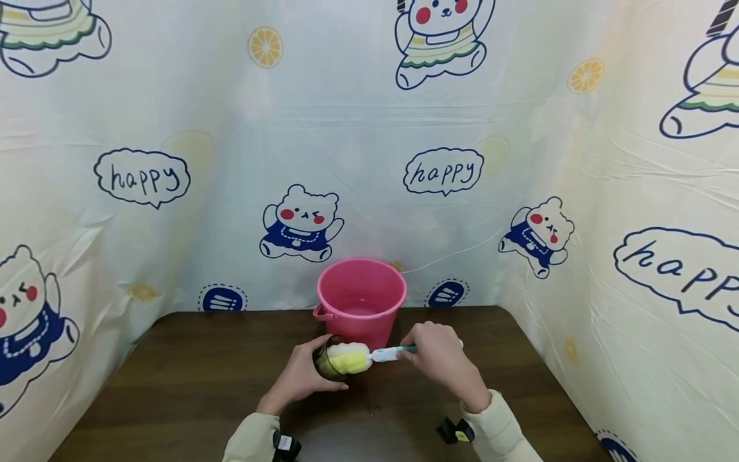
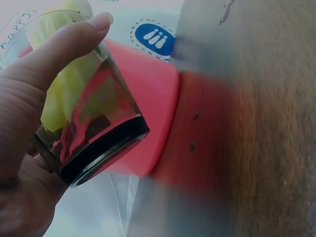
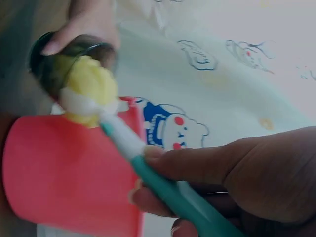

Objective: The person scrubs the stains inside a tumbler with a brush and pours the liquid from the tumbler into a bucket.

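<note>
My left hand (image 1: 301, 371) grips a dark, see-through drinking glass (image 2: 106, 106), tilted on its side with its mouth toward the right hand. The glass's thick base shows in the left wrist view. Inside the mouth sits the yellow and white sponge head of a bottle brush (image 1: 349, 358), partly in and partly out. My right hand (image 1: 441, 359) holds the brush by its white and teal handle (image 3: 168, 190), thumb along the top. Both hands are above the table, just in front of a pink bucket (image 1: 362, 308).
The bucket stands at the back of the dark wooden table (image 1: 190, 378), its side handle (image 1: 323, 313) to the left. A printed cloth (image 1: 369, 128) with bears and "happy" bubbles hangs behind and on both sides.
</note>
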Demonstrator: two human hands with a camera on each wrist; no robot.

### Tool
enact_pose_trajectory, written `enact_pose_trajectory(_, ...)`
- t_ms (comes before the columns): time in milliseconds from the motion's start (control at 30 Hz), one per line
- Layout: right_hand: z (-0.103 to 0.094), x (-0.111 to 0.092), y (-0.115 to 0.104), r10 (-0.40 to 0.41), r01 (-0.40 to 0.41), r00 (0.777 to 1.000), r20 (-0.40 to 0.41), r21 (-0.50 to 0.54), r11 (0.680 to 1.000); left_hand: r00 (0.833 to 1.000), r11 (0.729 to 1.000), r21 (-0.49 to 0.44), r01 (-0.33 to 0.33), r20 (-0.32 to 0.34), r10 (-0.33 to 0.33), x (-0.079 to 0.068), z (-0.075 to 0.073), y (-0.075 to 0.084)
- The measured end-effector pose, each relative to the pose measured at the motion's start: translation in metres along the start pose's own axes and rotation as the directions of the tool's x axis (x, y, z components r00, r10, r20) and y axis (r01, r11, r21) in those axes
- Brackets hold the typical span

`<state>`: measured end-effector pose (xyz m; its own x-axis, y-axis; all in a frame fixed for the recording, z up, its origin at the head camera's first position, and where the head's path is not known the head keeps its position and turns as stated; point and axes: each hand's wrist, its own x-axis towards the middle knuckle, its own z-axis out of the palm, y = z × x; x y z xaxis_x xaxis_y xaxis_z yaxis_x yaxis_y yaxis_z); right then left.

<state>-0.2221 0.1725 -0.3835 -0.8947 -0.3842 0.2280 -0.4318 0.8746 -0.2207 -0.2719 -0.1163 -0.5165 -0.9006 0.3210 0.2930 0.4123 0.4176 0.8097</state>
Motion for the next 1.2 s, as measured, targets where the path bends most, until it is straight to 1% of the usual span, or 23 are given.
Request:
enact_pose_trajectory(67, -0.0017, 0.0003, -0.0007, -0.008, 0.007, 1.000, 0.011, 0.021, 1.000, 1.000, 1.000, -0.001, 0.003, 0.001, -0.003, 0.0001, 0.0014, 0.0004)
enact_pose_trajectory(133, -0.0030, 0.0010, -0.0015, -0.006, 0.006, 1.000, 0.005, 0.046, 0.999, 1.000, 1.000, 0.000, 0.015, -0.003, -0.015, 0.0003, 0.0025, 0.0012)
enact_pose_trajectory(233, -0.0019, 0.0023, -0.0019, 0.025, -0.023, 0.999, -0.026, 0.066, 0.998, 1.000, 1.000, -0.015, 0.020, -0.008, -0.020, 0.0004, 0.0027, 0.0017)
enact_pose_trajectory(333, 0.0009, 0.0018, -0.0021, 0.072, -0.070, 0.996, -0.044, 0.061, 0.996, 1.000, 1.000, -0.015, 0.013, -0.011, -0.013, -0.0009, 0.0013, 0.0002)
enact_pose_trajectory(400, 0.0013, 0.0006, -0.0014, 0.098, -0.097, 0.995, -0.028, 0.057, 0.994, 1.000, 1.000, -0.011, -0.001, -0.013, 0.001, -0.0011, 0.0008, -0.0010)
enact_pose_trajectory(467, 0.0005, -0.0009, -0.0014, 0.109, -0.109, 0.994, 0.005, 0.051, 0.993, 1.000, 1.000, -0.003, -0.014, -0.014, 0.014, -0.0016, 0.0010, -0.0019)
enact_pose_trajectory(567, -0.0012, -0.0030, -0.0012, 0.089, -0.091, 0.995, 0.044, 0.050, 0.995, 1.000, 1.000, 0.010, -0.027, -0.008, 0.027, -0.0024, 0.0022, -0.0022)
enact_pose_trajectory(633, -0.0019, -0.0036, -0.0008, 0.067, -0.070, 0.996, 0.052, 0.063, 0.996, 1.000, 1.000, 0.011, -0.029, -0.004, 0.029, -0.0025, 0.0034, -0.0026)
enact_pose_trajectory(700, -0.0019, -0.0035, -0.0005, 0.054, -0.058, 0.998, 0.045, 0.088, 0.994, 1.000, 1.000, 0.006, -0.015, -0.001, 0.015, -0.0023, 0.0039, -0.0021)
enact_pose_trajectory(767, -0.0006, -0.0031, -0.0002, 0.061, -0.063, 0.998, 0.027, 0.110, 0.992, 1.000, 1.000, -0.002, -0.007, -0.003, 0.007, -0.0018, 0.0040, -0.0015)
enact_pose_trajectory(900, 0.0021, -0.0023, -0.0004, 0.121, -0.117, 0.992, -0.024, 0.106, 0.987, 1.000, 1.000, -0.010, -0.002, -0.013, 0.002, 0.0004, 0.0021, 0.0003)
enact_pose_trajectory(967, 0.0024, -0.0021, -0.0007, 0.142, -0.139, 0.990, -0.026, 0.090, 0.986, 1.000, 1.000, -0.010, -0.004, -0.023, 0.004, 0.0014, 0.0007, 0.0010)
enact_pose_trajectory(1033, 0.0017, -0.0024, -0.0012, 0.138, -0.138, 0.990, -0.006, 0.072, 0.988, 1.000, 1.000, -0.009, 0.000, -0.019, 0.000, 0.0022, -0.0001, 0.0013)
enact_pose_trajectory(1100, 0.0005, -0.0025, -0.0017, 0.113, -0.114, 0.993, 0.024, 0.065, 0.991, 1.000, 1.000, 0.007, 0.002, -0.018, -0.002, 0.0017, -0.0005, 0.0017)
enact_pose_trajectory(1200, -0.0004, -0.0019, -0.0022, 0.064, -0.070, 0.996, 0.061, 0.096, 0.993, 1.000, 1.000, 0.018, 0.010, -0.011, -0.009, -0.0001, -0.0002, 0.0014)
